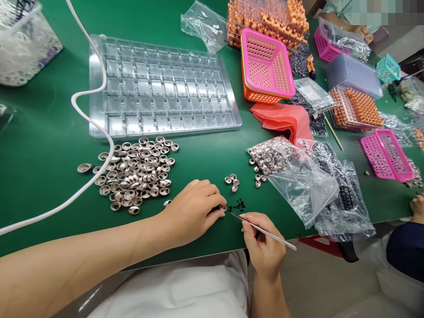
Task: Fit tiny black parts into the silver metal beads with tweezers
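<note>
Between thumb and fingers, my left hand [195, 212] pinches a small silver metal ring-shaped cap [223, 208] just above the green tabletop. My right hand [265, 243] is closed around a pair of tweezers [274, 237], whose dark tip reaches toward the cap. Beside the tip lies a scatter of tiny black pieces [239, 205]. A big heap of the same silver caps [139, 172] spreads out left of my left hand. Beyond the black pieces sits a little group of silver parts [234, 182]. Whether the tweezers grip a piece is too small to tell.
A clear compartment tray [165, 92] lies behind the heap, with a white cable [89, 119] across its left side. On the right are a plastic bag of silver parts [273, 154], red cloth [285, 119], pink basket [268, 66] and orange parts [268, 20]. Another person's hand [418, 205] shows far right.
</note>
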Demonstrator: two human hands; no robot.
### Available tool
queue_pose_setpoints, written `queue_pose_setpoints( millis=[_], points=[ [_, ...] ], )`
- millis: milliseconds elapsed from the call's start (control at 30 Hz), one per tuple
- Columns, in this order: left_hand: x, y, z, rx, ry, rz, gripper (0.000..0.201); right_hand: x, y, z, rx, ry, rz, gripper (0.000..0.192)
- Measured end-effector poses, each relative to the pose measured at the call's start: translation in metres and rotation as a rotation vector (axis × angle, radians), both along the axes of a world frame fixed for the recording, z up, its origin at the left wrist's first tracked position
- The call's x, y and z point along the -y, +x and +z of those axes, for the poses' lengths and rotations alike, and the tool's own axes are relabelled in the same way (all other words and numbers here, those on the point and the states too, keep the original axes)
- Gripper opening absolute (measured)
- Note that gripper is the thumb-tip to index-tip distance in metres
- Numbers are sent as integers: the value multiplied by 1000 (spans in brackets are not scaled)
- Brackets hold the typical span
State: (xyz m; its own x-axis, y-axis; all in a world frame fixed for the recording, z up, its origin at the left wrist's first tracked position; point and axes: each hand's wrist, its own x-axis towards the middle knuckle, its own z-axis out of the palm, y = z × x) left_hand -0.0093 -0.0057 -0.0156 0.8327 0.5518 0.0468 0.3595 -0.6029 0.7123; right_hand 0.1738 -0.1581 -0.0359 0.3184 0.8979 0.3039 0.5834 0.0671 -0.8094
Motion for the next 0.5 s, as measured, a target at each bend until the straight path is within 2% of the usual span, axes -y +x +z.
queue_pose_setpoints(
  millis=[333, 433, 500],
  points=[
    [1, -1, 1, -27, -35, 6, 6, 0, -2, -2, -83, -3, -82, 18],
    [2, -2, -9, 14, 40, 16, 9, -4, -8, -6, -40, -7, -157, 9],
    [-1, -2, -21, 28, 73, 9, 8, -11, -11, -11, -5, 37, -287, 11]
  ],
)
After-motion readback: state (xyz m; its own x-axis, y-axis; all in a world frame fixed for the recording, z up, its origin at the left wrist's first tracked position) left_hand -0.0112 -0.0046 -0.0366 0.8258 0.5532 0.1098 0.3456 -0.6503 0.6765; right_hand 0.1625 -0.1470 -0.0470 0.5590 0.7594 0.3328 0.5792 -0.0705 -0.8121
